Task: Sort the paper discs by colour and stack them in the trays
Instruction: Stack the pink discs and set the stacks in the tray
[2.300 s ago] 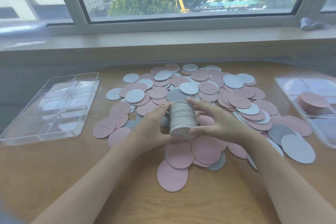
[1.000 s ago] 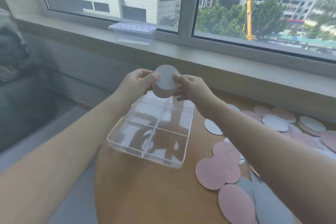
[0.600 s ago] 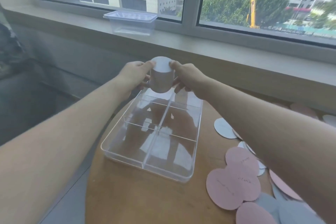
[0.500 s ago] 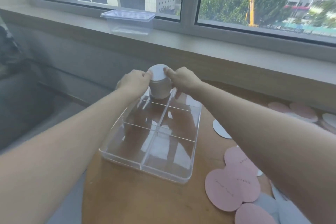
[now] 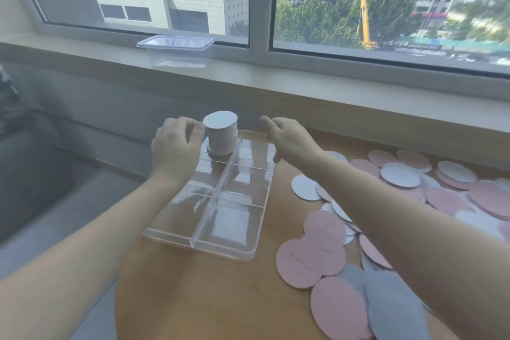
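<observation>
Clear divided plastic tray (image 5: 248,252): far-left cell blocked by tall white paper-disc stack (image 5: 221,134); other cells free; scattered pink and white discs (image 5: 311,259) crowd its right side

Stack of grey discs (image 5: 221,134) released into the tray (image 5: 218,201)

The stack now stands in the far left compartment instead of being gripped above it; the right hand (image 5: 287,136) is clear of it, open, while the left hand (image 5: 176,143) loosens just beside it.

Disc stack (image 5: 221,134) in tray's (image 5: 220,250) far-left compartment — loose discs (image 5: 400,176) right.
</observation>
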Available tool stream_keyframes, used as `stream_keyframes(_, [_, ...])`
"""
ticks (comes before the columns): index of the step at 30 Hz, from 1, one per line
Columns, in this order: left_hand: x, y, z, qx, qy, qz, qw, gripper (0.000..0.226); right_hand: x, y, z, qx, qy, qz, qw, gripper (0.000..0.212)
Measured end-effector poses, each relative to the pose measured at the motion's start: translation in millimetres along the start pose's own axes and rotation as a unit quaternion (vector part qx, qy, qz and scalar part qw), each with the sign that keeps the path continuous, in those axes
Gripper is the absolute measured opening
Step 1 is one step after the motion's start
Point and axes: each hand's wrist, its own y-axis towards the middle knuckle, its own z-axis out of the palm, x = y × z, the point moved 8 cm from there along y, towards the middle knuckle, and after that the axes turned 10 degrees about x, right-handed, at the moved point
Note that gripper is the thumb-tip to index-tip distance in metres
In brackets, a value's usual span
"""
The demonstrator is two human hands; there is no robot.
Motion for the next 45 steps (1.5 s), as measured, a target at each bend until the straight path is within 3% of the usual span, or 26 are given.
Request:
stream_keyframes(2, [-21.1, -48.4, 3.7, -0.016, -0.025, 0.083, 0.996, 0.027, -15.0, -44.7, -5.7, 0.030, -0.002, -0.011, 0.999, 0.040])
stream_keyframes(6, [-60.9, -137.3, 44.4, 0.086, -0.044, 0.185, 0.978, 0.026, -48.3, -132.8, -16.0, 0.071, -0.022, -0.003, 0.997, 0.029])
stream_keyframes(11, [-99.4, -210.2, 86.8, 0.135, 0.073, 0.243, 0.958, 0.037, -77.5, -224.7, -22.4, 0.073, -0.076, -0.019, 0.994, 0.020])
stream_keyframes(15, [-124.4, -213.8, 94.9, 0.131, 0.161, 0.240, 0.948, 0.051, -91.5, -258.5, -22.7, 0.032, -0.145, -0.034, 0.988, 0.026])
stream_keyframes(20, [-122.8, -210.3, 122.8, 0.321, 0.153, 0.148, 0.923, 0.079, -95.9, -264.7, -6.4, 0.052, -0.214, -0.035, 0.975, 0.053])
stream_keyframes(24, [-120.4, -202.8, 125.7, 0.350, 0.141, 0.117, 0.919, 0.093, -95.4, -260.0, 6.9, 0.055, -0.252, -0.053, 0.965, 0.067])
stream_keyframes(32, [-126.0, -185.3, 131.0, 0.383, 0.081, 0.082, 0.917, 0.089, -100.4, -255.5, 9.5, 0.014, -0.244, -0.067, 0.967, 0.063])
stream_keyframes(38, [-132.3, -194.3, 135.3, 0.387, -0.001, 0.075, 0.919, 0.083, -100.5, -261.8, 10.5, -0.018, -0.268, -0.089, 0.959, 0.043])
stream_keyframes(45, [-133.7, -194.6, 136.8, 0.417, -0.011, 0.080, 0.905, 0.084, -100.8, -261.3, 10.8, -0.025, -0.263, -0.073, 0.962, 0.047])
